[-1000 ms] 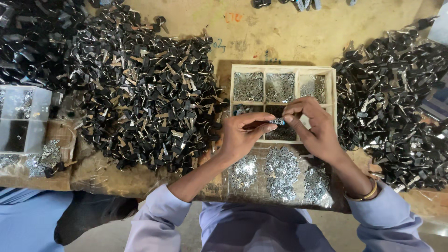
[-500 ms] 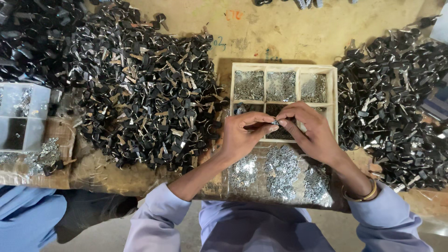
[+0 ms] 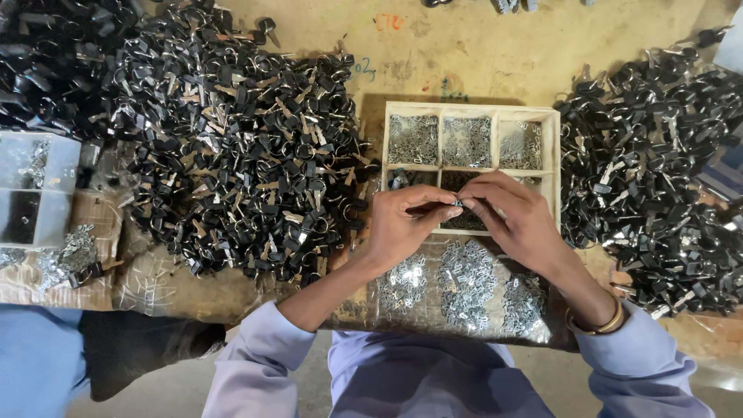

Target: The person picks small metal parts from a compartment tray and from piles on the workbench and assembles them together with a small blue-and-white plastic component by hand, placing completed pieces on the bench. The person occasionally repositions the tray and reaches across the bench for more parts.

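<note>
My left hand (image 3: 406,220) and my right hand (image 3: 511,213) meet over a wooden compartment box (image 3: 551,147), fingertips pinched together on a small dark metal piece (image 3: 457,205). The box's back row holds small silvery parts; the front row is mostly hidden by my hands. Below my hands, a clear plastic sheet (image 3: 464,290) carries several clusters of small silver metal clips.
A big heap of black-headed keys (image 3: 232,147) fills the left of the bench, and another heap (image 3: 658,170) lies on the right. A clear plastic box (image 3: 35,190) and loose silver parts (image 3: 66,251) sit at far left, by another person's blue sleeve (image 3: 31,360).
My hands stay together over the box; the fingers have shifted slightly on the small piece. Nothing else has moved.
</note>
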A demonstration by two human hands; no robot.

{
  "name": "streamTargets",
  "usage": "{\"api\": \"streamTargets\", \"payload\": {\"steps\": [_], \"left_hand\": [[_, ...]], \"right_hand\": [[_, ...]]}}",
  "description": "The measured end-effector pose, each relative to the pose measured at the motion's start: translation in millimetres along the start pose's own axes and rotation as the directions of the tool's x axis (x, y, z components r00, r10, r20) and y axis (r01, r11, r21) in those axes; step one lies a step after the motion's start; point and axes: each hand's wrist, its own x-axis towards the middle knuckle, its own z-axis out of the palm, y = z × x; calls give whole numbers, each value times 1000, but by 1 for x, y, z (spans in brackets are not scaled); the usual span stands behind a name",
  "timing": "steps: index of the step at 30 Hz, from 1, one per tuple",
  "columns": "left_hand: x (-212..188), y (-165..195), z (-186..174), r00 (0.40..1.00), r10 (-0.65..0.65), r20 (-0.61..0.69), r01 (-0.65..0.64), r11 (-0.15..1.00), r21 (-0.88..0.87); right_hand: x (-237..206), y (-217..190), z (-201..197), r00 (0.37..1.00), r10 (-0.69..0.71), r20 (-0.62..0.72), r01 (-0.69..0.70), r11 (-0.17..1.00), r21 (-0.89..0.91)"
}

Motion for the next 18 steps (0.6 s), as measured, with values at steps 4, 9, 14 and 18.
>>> {"api": "streamTargets", "payload": {"steps": [4, 9, 14, 18], "left_hand": [[2, 0, 0, 1000, -4, -1, 4, 1000, 16], [1, 0, 1, 1000, -19, -1, 19, 1000, -10], [1, -4, 1, 1000, 8, -1, -8, 1000, 12], [1, -6, 3, 999, 30, -14, -30, 1000, -10]], "right_hand": [[-2, 6, -3, 988, 151, -21, -148, 983, 107], [2, 15, 9, 998, 64, 15, -48, 873, -486], [-1, 17, 2, 994, 108, -12, -105, 921, -374], [-2, 19, -3, 991, 107, -74, -121, 965, -232]]}}
